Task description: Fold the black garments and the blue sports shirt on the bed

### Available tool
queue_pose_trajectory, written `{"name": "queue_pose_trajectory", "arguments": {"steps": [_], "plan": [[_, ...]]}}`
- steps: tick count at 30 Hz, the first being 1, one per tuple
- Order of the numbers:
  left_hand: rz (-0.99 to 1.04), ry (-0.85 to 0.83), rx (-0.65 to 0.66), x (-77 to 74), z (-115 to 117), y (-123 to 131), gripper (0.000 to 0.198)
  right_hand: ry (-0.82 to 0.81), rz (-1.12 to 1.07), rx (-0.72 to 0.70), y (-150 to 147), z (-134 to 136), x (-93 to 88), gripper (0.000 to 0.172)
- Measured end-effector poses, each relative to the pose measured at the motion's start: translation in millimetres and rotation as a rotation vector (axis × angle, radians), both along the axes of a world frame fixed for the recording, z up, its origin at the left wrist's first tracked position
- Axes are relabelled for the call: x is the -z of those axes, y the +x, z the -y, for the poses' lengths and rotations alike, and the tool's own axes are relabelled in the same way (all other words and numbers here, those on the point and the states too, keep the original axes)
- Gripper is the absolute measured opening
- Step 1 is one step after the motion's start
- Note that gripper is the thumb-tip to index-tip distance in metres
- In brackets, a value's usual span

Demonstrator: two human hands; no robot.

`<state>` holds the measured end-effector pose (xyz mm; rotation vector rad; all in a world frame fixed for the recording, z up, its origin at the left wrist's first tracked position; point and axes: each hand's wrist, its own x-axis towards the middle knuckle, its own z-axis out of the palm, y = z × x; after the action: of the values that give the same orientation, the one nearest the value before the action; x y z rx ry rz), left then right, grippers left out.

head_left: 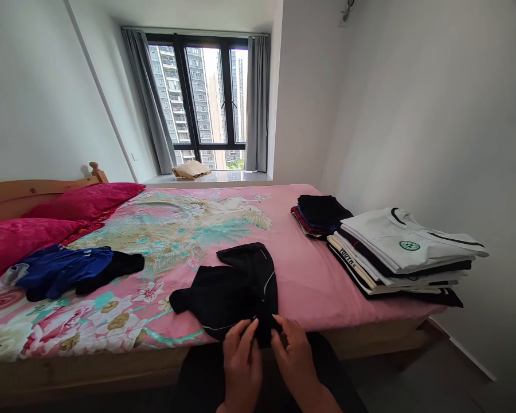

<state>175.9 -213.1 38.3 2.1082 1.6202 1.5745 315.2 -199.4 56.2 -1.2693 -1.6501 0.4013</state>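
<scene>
A black jacket [227, 289] with thin white piping lies partly bunched at the near edge of the bed. One of its sleeves [245, 252] bends across the top. My left hand [243, 358] pinches the near edge of the jacket, its thumb and fingers pressed together. Just to the right, my right hand [294, 350] grips the same edge, fingers curled around the dark cloth. A small gap separates the two hands. The exact part of the jacket between them is too dark to make out.
Folded shirts [408, 246] form a tall stack at the bed's right side, beside a smaller pile of dark clothes [324, 212]. Crumpled blue and black clothes [69, 269] lie at left, near red pillows [86, 198]. The patterned bedsheet [167, 229] covers the bed.
</scene>
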Motion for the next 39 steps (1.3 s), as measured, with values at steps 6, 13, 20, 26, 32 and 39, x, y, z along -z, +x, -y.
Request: {"name": "queue_pose_trajectory", "arguments": {"steps": [6,13,20,26,32,39], "plan": [[-0.237,-0.021,-0.044,-45.4,-25.0,-33.4,0.030,0.107,0.086,-0.072,7.9,4.4,4.4,0.030],[-0.319,-0.595,-0.084,-74.5,-69.9,-53.6,0.051,0.152,0.100,-0.107,12.1,7.0,5.8,0.030],[-0.315,-0.628,0.043,-74.7,-75.2,-94.6,0.057,0.138,0.117,-0.113,19.3,5.2,5.5,0.031],[-0.263,-0.324,0.167,-84.8,-18.2,-60.0,0.045,0.145,0.132,-0.100,17.7,5.9,-0.1,0.033],[-0.323,-0.344,0.319,-73.3,8.9,-3.6,0.064,0.196,0.176,-0.128,12.6,11.9,-14.8,0.033],[-0.506,-0.584,0.239,-96.2,-8.2,-4.2,0.035,0.179,0.046,-0.118,7.5,15.3,-19.1,0.034]]}}
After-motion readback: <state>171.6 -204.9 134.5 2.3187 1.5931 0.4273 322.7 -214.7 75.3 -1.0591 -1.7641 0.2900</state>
